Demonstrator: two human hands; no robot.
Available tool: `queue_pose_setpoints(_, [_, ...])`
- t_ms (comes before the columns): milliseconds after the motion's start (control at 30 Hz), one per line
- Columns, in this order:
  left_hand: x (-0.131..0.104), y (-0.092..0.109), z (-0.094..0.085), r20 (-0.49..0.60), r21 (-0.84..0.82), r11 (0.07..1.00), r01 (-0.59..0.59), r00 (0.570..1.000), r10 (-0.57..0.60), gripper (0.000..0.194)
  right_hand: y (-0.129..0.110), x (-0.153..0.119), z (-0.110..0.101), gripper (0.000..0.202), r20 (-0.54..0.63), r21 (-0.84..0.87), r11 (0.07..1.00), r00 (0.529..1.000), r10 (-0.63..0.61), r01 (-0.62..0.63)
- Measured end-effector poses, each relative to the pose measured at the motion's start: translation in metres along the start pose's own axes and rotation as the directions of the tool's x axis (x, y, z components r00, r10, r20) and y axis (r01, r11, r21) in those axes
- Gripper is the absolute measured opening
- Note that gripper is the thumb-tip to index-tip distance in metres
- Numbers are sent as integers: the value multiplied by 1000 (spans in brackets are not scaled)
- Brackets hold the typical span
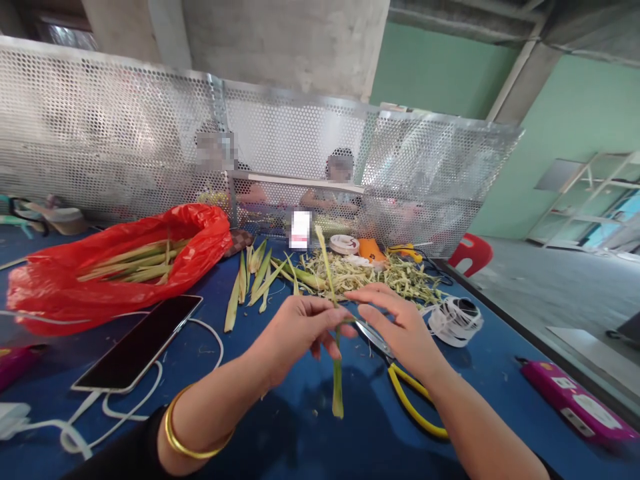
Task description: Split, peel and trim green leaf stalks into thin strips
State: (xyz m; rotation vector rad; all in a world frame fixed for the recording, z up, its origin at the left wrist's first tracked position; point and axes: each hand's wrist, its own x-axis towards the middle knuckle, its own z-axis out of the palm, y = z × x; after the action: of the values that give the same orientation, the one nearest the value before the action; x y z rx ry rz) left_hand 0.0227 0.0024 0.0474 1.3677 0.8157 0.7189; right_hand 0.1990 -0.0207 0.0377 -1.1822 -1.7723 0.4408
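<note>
Over the blue table, my left hand [315, 323] pinches a long green leaf strip [338, 390] between thumb and fingers. Its pale end [323, 257] points up and away, while the wider green end hangs toward me. Just to the right, my right hand [393, 317] has its thumb and fingers apart, the fingertips close to the strip; whether they touch it I cannot tell. Beneath the right hand lie scissors with yellow handles [407, 400], their blades partly hidden. Several loose leaf pieces [260, 277] and a heap of shredded leaf [400, 277] lie beyond my hands.
A red plastic bag [45, 280] holding leaves stands at left, near a phone [140, 343] with a white cable. On the right are a roll of white ribbon [456, 323] and a purple box [575, 400]. Two people sit behind a perforated metal screen [295, 127].
</note>
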Motion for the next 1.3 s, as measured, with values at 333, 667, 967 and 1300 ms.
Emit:
queue_pose_setpoints(333, [-3,-17,20,-23,189,980,61,998,-57,18,-20,-14,-3,20,-224,162,987,973,62,-26])
queue_pose_setpoints(667, [15,-25,2,-90,-431,896,110,982,-164,15,2,-29,49,19,-2,-521,756,885,-466,397])
queue_pose_setpoints(967, [22,-26,-9,-73,-484,863,145,976,-205,13,8,-26,55,22,80,-589,640,824,-561,493])
queue_pose_setpoints(1300, [20,-24,-12,-86,-487,870,77,987,-136,14,6,-24,50,25,199,-536,670,849,-490,513])
